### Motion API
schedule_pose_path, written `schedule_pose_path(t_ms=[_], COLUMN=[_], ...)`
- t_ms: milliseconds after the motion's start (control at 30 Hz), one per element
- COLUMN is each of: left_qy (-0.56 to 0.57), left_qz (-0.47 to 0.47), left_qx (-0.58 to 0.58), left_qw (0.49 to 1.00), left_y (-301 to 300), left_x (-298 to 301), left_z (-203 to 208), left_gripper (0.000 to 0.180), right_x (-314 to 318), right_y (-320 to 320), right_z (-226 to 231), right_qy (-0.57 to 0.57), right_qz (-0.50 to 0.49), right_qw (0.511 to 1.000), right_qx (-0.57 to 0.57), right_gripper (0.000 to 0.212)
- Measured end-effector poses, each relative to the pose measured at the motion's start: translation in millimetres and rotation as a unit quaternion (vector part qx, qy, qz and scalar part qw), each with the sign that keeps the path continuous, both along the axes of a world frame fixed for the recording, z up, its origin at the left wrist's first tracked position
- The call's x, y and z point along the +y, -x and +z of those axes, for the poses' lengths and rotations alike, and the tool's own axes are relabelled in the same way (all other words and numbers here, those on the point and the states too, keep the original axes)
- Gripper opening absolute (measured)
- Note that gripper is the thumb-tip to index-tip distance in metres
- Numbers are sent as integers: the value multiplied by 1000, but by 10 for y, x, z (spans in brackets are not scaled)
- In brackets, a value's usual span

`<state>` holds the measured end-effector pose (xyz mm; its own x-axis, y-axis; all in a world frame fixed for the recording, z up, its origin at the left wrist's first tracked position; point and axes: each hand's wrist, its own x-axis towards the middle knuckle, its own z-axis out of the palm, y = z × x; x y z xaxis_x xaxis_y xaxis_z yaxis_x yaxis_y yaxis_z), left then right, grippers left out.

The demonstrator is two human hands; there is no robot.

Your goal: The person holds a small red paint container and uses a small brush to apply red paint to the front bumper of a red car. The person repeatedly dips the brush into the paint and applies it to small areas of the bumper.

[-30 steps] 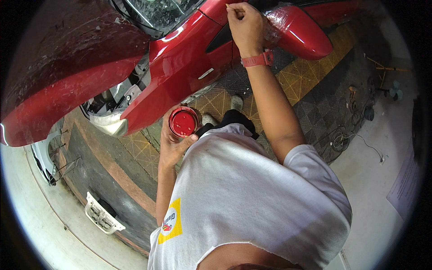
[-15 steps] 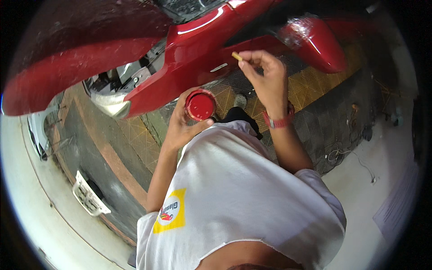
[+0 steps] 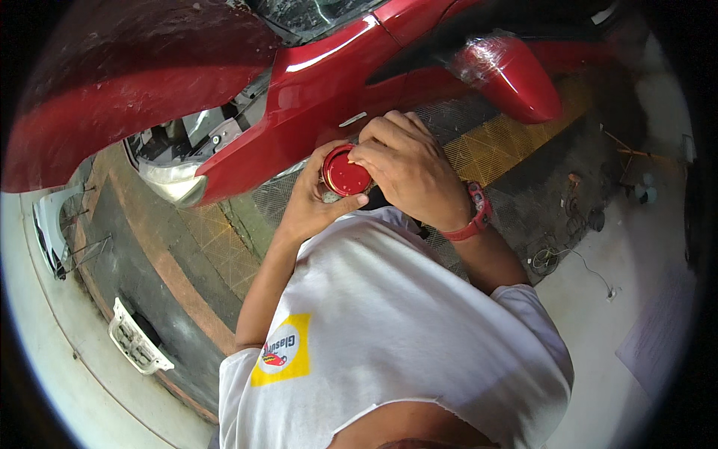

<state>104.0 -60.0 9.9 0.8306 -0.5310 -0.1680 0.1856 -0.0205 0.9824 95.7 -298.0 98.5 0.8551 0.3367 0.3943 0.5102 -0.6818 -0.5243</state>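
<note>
My left hand (image 3: 307, 202) is wrapped round a small round cup (image 3: 325, 170) and holds it in front of my waist. Red paint (image 3: 350, 176) fills the cup to near its rim, with some lighter spots on the surface. Over the cup's right edge bends my right hand (image 3: 410, 166), its thumb and fingers pinched together at the paint. The small yellowish stick seen in that pinch earlier is now hidden by the fingers. A red watch (image 3: 477, 211) sits on my right wrist.
Just ahead stands a red car with a glossy fender (image 3: 318, 90), a headlight (image 3: 176, 187), a raised panel (image 3: 134, 112) and a plastic-wrapped side mirror (image 3: 520, 82). A white grille-like part (image 3: 138, 344) lies at the left. Cables (image 3: 572, 254) trail on the floor at right.
My right hand has come down and left from beside the car to the cup, and the yellowish stick has gone out of sight. The cup has shifted slightly right.
</note>
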Motion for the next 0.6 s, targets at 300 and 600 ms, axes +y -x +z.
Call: schedule_pose_path(t_ms=[300,600], left_qy=[18,17], left_qz=[17,23], left_qx=[2,18], left_qw=[1000,999], left_y=[62,156], left_x=[51,185], left_z=[-33,-82], left_gripper=[105,106], right_x=[-200,-896], right_y=[-259,-1223], right_z=[-22,-1038], right_qy=[-200,-200], right_qz=[-151,-400], right_qw=[968,886], right_qx=[-25,-125], right_gripper=[11,11])
